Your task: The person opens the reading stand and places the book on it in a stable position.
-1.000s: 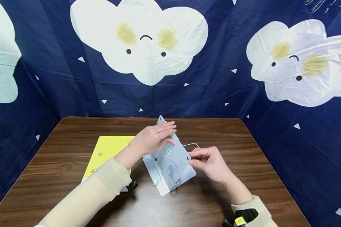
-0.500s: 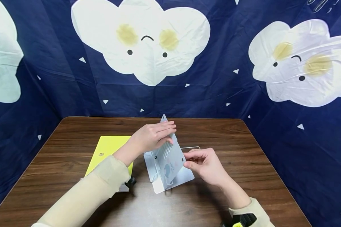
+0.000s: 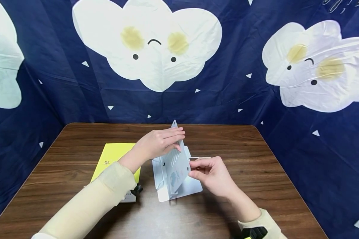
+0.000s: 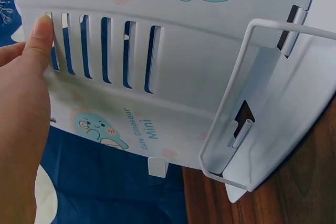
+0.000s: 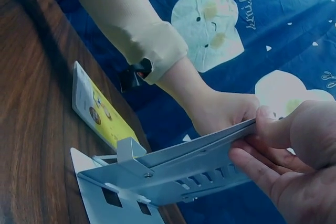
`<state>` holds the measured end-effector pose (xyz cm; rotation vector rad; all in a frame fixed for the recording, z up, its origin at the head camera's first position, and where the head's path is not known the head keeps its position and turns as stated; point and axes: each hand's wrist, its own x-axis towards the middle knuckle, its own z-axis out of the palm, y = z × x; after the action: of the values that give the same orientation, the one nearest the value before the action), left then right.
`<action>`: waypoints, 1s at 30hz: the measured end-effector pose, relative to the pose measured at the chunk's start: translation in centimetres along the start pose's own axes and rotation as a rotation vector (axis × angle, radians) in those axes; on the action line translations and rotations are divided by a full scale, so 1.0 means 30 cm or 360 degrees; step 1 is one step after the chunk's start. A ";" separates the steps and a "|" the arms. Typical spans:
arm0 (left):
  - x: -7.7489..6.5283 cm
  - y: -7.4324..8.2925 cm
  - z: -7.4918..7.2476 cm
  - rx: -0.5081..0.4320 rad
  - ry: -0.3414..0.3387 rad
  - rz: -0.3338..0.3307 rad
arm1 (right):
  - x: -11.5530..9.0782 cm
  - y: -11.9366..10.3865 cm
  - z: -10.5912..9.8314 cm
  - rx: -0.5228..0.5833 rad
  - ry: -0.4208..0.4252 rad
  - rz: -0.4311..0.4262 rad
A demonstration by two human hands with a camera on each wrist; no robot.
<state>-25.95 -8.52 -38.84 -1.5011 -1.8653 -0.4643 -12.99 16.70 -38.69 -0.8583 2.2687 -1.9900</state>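
A pale blue metal book stand [image 3: 179, 172], printed with small dinosaurs, stands on the table with its slotted panel raised steeply from the base plate [image 3: 192, 187]. My left hand [image 3: 158, 143] grips the panel's upper edge; in the left wrist view its thumb [image 4: 42, 38] lies on the front face beside the slots. With thumb and fingers my right hand [image 3: 213, 174] pinches the panel's right edge near a corner. A white wire bracket [image 4: 231, 87] crosses the panel's lower part in the left wrist view. Part of the panel is hidden behind my left hand.
A yellow-covered book [image 3: 113, 154] lies left of the stand, partly under my left forearm. The wooden table [image 3: 251, 159] ends at a dark blue curtain [image 3: 227, 99] with white clouds.
The panel has swung more upright and its right edge has shifted left. My right hand has moved left with it, while my left hand stays almost in place on the upper edge.
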 end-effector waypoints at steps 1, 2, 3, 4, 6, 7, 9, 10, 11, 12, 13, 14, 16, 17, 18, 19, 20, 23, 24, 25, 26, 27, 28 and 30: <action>0.000 0.000 0.000 0.0000 -0.0001 0.0001 | -0.001 -0.003 0.004 -0.0002 0.0004 0.0005; -0.001 0.000 0.000 0.0001 -0.0002 0.0002 | -0.001 -0.007 0.007 -0.0007 0.0006 0.0011; -0.001 0.000 0.000 0.0001 -0.0002 0.0003 | -0.002 -0.011 0.011 -0.0015 0.0014 0.0019; -0.001 -0.001 -0.001 0.0000 -0.0004 0.0005 | -0.003 -0.014 0.015 -0.0024 0.0023 0.0028; -0.001 0.000 -0.001 -0.0014 -0.0006 0.0009 | -0.004 -0.021 0.023 -0.0036 0.0038 0.0046; -0.001 0.000 -0.002 -0.0020 -0.0008 0.0014 | -0.005 -0.024 0.027 -0.0045 0.0045 0.0053; 0.000 0.001 -0.002 -0.0028 -0.0011 0.0026 | -0.007 -0.030 0.034 -0.0066 0.0061 0.0068; 0.000 0.001 -0.003 -0.0030 -0.0013 0.0034 | -0.008 -0.032 0.037 -0.0073 0.0064 0.0073; 0.001 0.002 -0.003 -0.0031 -0.0016 0.0039 | -0.009 -0.034 0.040 -0.0079 0.0066 0.0079; 0.002 0.003 -0.003 -0.0028 -0.0019 0.0044 | -0.010 -0.036 0.042 -0.0083 0.0068 0.0085; 0.003 0.003 -0.003 -0.0023 -0.0020 0.0048 | -0.011 -0.038 0.044 -0.0090 0.0070 0.0087; 0.004 0.004 -0.004 -0.0019 -0.0025 0.0051 | -0.012 -0.039 0.045 -0.0093 0.0070 0.0090; 0.005 0.006 -0.005 -0.0012 -0.0033 0.0054 | -0.014 -0.040 0.047 -0.0097 0.0068 0.0095; 0.007 0.007 -0.006 -0.0012 -0.0035 0.0055 | -0.014 -0.042 0.048 -0.0100 0.0068 0.0098; 0.008 0.008 -0.007 -0.0012 -0.0037 0.0056 | -0.015 -0.042 0.049 -0.0108 0.0069 0.0100; 0.009 0.009 -0.008 -0.0013 -0.0041 0.0056 | -0.017 -0.043 0.050 -0.0118 0.0070 0.0102; 0.010 0.011 -0.010 -0.0018 -0.0045 0.0054 | -0.017 -0.044 0.051 -0.0124 0.0072 0.0109; 0.012 0.015 -0.012 -0.0052 -0.0053 0.0047 | -0.021 -0.047 0.055 -0.0140 0.0074 0.0121; 0.011 0.017 -0.013 -0.0077 -0.0062 0.0028 | -0.022 -0.050 0.057 -0.0145 0.0076 0.0125; 0.010 0.014 -0.013 -0.0105 -0.0068 0.0010 | -0.021 -0.049 0.060 -0.0146 0.0078 0.0124; 0.008 0.011 -0.012 -0.0131 -0.0071 -0.0004 | -0.020 -0.048 0.064 -0.0146 0.0078 0.0122; 0.005 0.009 -0.011 -0.0155 -0.0075 -0.0020 | -0.019 -0.048 0.067 -0.0149 0.0078 0.0122; 0.004 0.008 -0.012 -0.0179 -0.0080 -0.0039 | -0.018 -0.048 0.070 -0.0151 0.0080 0.0118; 0.000 0.004 -0.010 -0.0212 -0.0085 -0.0072 | -0.018 -0.048 0.075 -0.0163 0.0086 0.0115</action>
<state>-25.76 -8.70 -38.65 -1.5745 -1.9464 -0.5850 -11.19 14.79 -37.99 -0.7260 2.4128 -1.9050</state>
